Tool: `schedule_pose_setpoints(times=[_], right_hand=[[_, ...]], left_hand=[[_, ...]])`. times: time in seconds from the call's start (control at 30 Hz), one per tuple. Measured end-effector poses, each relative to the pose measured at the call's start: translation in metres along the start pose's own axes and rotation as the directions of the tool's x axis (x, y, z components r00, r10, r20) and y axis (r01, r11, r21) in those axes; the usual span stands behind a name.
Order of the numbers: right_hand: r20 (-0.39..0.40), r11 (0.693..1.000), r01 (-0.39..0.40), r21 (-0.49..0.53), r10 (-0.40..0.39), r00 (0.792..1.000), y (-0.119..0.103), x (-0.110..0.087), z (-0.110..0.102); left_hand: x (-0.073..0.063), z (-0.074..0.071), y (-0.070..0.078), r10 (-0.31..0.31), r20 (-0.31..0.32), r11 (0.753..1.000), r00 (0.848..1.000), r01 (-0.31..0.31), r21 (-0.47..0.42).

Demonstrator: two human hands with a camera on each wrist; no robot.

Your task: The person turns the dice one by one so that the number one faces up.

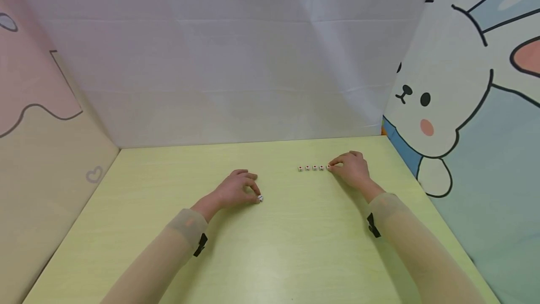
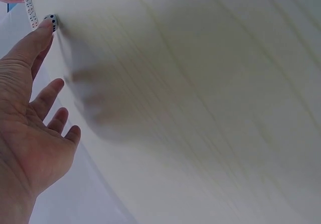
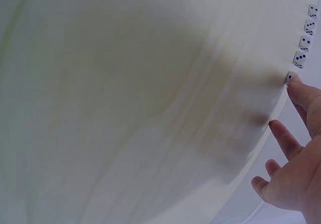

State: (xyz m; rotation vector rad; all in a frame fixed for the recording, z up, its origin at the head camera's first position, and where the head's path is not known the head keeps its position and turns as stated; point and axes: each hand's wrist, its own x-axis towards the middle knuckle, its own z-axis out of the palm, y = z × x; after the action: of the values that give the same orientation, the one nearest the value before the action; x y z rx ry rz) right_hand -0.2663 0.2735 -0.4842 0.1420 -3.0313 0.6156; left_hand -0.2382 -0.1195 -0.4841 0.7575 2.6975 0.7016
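Between thumb and forefinger my left hand [image 1: 237,188] pinches a small white die [image 1: 260,198], near the middle of the table. In the left wrist view dark pips show on that die [image 2: 52,22]. Farther right, my right hand [image 1: 351,169] pinches another white die [image 1: 328,167] at the right end of a short row. The rest of the row, several white dice [image 1: 307,168], runs off to the left with narrow gaps. In the right wrist view, blue pips mark the pinched die [image 3: 290,78] and its nearest neighbour [image 3: 300,60].
The pale yellow wood-grain table [image 1: 270,257] carries the dice. A white sheet [image 1: 253,60] hangs along its back edge. A panel with a cartoon rabbit [image 1: 447,121] stands at the right, and a pink and cream panel [image 1: 46,154] at the left.
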Motion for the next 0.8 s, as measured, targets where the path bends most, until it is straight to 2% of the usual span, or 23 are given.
schedule_pose_setpoints(times=[0.23,0.47,0.67,0.73,0.8], right_hand=[[0.007,1.000,-0.005,0.002,0.005,1.000,-0.0005,0.0002,-0.0002],[0.010,1.000,-0.017,0.001,0.017,1.000,0.0002,0.0012,0.0013],[0.008,1.000,-0.018,0.000,0.018,1.000,-0.0013,0.0005,-0.0003],[0.006,1.000,-0.015,0.001,0.015,1.000,-0.0016,0.0006,-0.0004],[0.003,1.000,-0.011,0.002,0.011,1.000,-0.0017,0.0001,-0.0004]], left_hand=[[0.0010,0.0007,-0.0001,0.020,-0.007,1.000,1.000,-0.020,0.022],[0.0005,0.0016,0.0002,0.015,-0.001,1.000,1.000,-0.015,0.002],[0.0009,0.0033,0.0000,0.029,-0.020,1.000,0.999,-0.028,0.014],[0.0005,0.0032,0.0002,0.034,-0.035,0.999,0.999,-0.034,-0.004],[0.0001,0.0028,0.0009,0.032,-0.061,0.997,0.998,-0.036,-0.062]])
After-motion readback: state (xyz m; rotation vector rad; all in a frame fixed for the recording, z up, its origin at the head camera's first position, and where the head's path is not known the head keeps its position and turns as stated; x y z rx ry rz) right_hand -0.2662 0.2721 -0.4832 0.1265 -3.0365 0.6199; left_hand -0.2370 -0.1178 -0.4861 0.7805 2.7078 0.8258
